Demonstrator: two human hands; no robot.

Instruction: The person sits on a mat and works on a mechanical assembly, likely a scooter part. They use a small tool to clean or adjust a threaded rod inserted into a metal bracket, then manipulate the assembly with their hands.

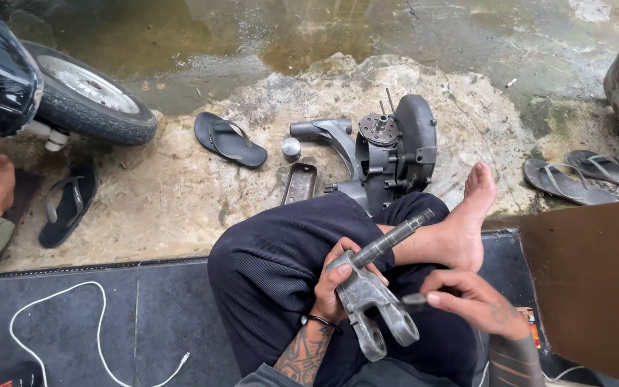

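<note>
**Metal part over my lap, engine on the wet ground**

My left hand [338, 283] is clenched around a grey forked metal part [374, 297] with a long shaft – it sits above my crossed legs, shaft tilted up toward my bare foot [467, 222]. My right hand [471, 301] pinches a small dark piece [415, 299] just beside the fork. I sit on a dark tiled ledge [159, 315] where a white cable [73, 322] loops. Beyond its edge lies rough, pale, damp concrete [180, 193] – an engine block [392, 154] stands there, a small metal cup [291, 148] and a narrow tray [300, 183] beside it. Flip-flops [229, 138] lie scattered, a scooter wheel [91, 100] rests far left, and brown puddle water [202, 36] spreads behind.
</note>
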